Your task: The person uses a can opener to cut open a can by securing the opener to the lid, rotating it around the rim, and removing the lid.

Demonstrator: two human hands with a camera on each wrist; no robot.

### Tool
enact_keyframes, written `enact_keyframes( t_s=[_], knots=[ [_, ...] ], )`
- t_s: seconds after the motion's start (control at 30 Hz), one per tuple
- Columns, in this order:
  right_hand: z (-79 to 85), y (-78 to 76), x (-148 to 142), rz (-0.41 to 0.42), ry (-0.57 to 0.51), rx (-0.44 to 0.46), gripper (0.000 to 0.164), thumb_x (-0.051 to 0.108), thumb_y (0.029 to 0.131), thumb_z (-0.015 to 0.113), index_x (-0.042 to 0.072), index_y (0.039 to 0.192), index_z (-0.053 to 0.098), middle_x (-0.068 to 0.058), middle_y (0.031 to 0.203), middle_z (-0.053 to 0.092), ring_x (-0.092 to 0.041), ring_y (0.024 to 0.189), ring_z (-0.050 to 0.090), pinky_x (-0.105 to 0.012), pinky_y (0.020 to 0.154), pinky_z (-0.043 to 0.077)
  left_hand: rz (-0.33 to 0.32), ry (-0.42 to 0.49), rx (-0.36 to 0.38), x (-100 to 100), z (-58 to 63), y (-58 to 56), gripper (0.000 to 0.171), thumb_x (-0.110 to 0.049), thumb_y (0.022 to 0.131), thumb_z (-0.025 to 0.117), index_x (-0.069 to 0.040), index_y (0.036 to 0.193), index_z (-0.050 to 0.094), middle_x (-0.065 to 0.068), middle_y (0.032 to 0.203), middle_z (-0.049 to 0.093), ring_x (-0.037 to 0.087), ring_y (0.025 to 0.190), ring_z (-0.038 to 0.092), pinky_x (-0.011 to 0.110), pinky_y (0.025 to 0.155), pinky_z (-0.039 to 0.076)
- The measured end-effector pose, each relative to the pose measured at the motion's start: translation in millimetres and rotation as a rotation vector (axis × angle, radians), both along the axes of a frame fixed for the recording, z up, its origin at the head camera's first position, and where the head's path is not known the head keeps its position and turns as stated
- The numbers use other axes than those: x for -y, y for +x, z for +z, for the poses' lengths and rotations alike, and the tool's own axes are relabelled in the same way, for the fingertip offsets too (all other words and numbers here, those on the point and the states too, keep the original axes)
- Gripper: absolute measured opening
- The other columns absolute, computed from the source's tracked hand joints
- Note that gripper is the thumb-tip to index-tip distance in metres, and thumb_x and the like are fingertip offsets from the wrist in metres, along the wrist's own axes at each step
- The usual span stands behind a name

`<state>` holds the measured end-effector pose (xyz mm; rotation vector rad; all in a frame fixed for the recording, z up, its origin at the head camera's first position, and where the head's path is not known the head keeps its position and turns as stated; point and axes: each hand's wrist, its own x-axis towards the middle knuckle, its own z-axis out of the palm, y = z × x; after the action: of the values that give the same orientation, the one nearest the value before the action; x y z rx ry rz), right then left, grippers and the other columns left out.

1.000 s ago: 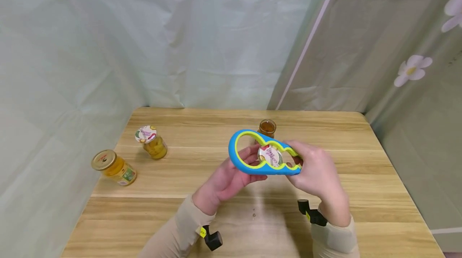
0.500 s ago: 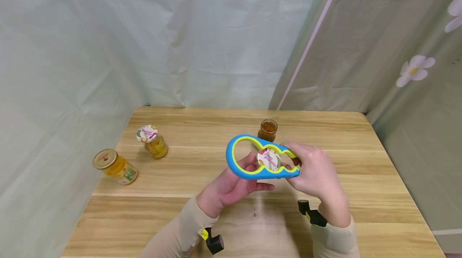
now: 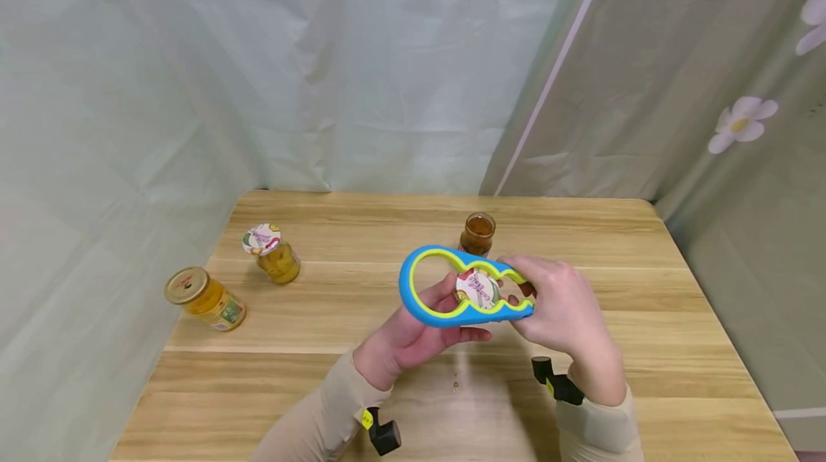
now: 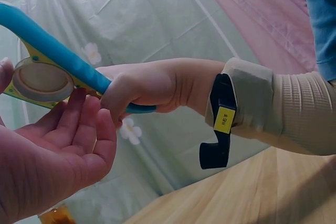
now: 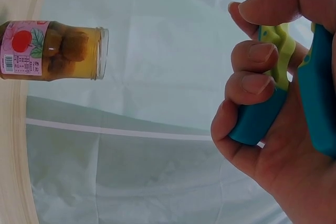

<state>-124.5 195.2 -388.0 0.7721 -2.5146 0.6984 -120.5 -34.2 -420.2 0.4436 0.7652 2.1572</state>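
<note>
My right hand (image 3: 571, 308) grips the handle ends of a blue and yellow-green jar opener (image 3: 408, 290), held above the table. A printed white jar lid (image 3: 477, 288) sits within the opener's scalloped gap. From below, in the left wrist view, the lid's pale underside (image 4: 43, 80) shows no jar attached. My left hand (image 3: 416, 338) lies palm up beneath the opener, its fingertips close to the lid; whether they touch it I cannot tell. In the right wrist view, curled fingers wrap the opener's handle (image 5: 321, 93). Behind the opener stands a lidless glass jar (image 3: 478, 232) of brown liquid.
Two lidded jars of yellow fruit, one with a printed white lid (image 3: 279, 261) and one with a gold lid (image 3: 209, 300), stand on the left of the wooden table (image 3: 361, 232). A small droplet (image 3: 455, 384) lies near the front. Curtains (image 3: 387, 74) hang behind the table.
The opener, with the lid in it, has moved slightly left and down in the head view. My left hand has shifted a little right and down. The jars on the table stay put.
</note>
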Motion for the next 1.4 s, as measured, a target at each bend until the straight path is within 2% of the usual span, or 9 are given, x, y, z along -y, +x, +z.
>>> enact_keyframes(
  t_s=[0.2, 0.37, 0.8, 0.93, 1.23, 1.4],
  knots=[
    [0.5, 0.3, 0.9, 0.007, -0.002, 0.023, 0.044, 0.022, 0.064, 0.076, 0.027, 0.107, 0.069, 0.017, 0.073, 0.055, -0.002, 0.058, 0.047, -0.027, 0.047, 0.043, -0.007, 0.004, 0.020, 0.2, -1.5, 0.4, 0.064, -0.050, 0.103, 0.046, -0.007, 0.148, 0.034, 0.008, 0.134, 0.054, 0.024, 0.114, 0.056, 0.037, 0.098, 0.049],
    [0.3, 0.3, 1.2, 0.019, -0.007, 0.032, 0.043, 0.023, 0.066, 0.076, 0.028, 0.108, 0.068, 0.013, 0.068, 0.054, -0.003, 0.056, 0.045, -0.027, 0.045, 0.040, -0.008, 0.010, 0.031, 0.8, -2.9, 1.0, 0.067, -0.050, 0.101, 0.050, -0.006, 0.148, 0.032, 0.009, 0.134, 0.053, 0.023, 0.112, 0.056, 0.035, 0.097, 0.050],
    [0.3, 0.2, 2.2, 0.028, -0.008, 0.053, 0.045, 0.020, 0.065, 0.076, 0.028, 0.109, 0.069, 0.011, 0.068, 0.055, -0.003, 0.057, 0.045, -0.027, 0.046, 0.041, 0.003, 0.010, 0.010, 2.0, -3.9, 1.7, 0.065, -0.050, 0.102, 0.048, -0.005, 0.146, 0.035, 0.009, 0.129, 0.055, 0.021, 0.106, 0.058, 0.031, 0.094, 0.051],
    [0.0, 0.5, 2.2, 0.028, -0.008, 0.064, 0.048, 0.018, 0.065, 0.075, 0.028, 0.111, 0.069, 0.015, 0.072, 0.055, -0.003, 0.059, 0.047, -0.027, 0.047, 0.043, 0.006, 0.006, 0.005, 2.1, -3.5, 1.5, 0.065, -0.051, 0.102, 0.047, -0.004, 0.145, 0.035, 0.009, 0.128, 0.056, 0.021, 0.105, 0.058, 0.030, 0.093, 0.050],
    [-0.4, -1.3, 1.7, 0.112, -0.005, 0.053, 0.069, 0.019, 0.067, 0.077, 0.027, 0.134, 0.059, 0.018, 0.089, 0.060, -0.003, 0.068, 0.050, -0.028, 0.057, 0.048, 0.004, 0.012, 0.034, 1.9, -5.1, -0.2, 0.067, -0.047, 0.100, 0.054, -0.004, 0.147, 0.032, 0.009, 0.131, 0.054, 0.022, 0.109, 0.057, 0.031, 0.094, 0.051],
    [-0.6, -2.2, 1.4, 0.122, 0.023, 0.040, 0.081, 0.021, 0.067, 0.075, 0.024, 0.144, 0.051, 0.014, 0.091, 0.060, -0.005, 0.071, 0.053, -0.031, 0.064, 0.049, 0.014, 0.018, 0.042, 2.2, -4.5, -0.8, 0.065, -0.045, 0.100, 0.055, -0.007, 0.148, 0.032, 0.009, 0.132, 0.054, 0.023, 0.110, 0.056, 0.032, 0.094, 0.051]
  ],
)
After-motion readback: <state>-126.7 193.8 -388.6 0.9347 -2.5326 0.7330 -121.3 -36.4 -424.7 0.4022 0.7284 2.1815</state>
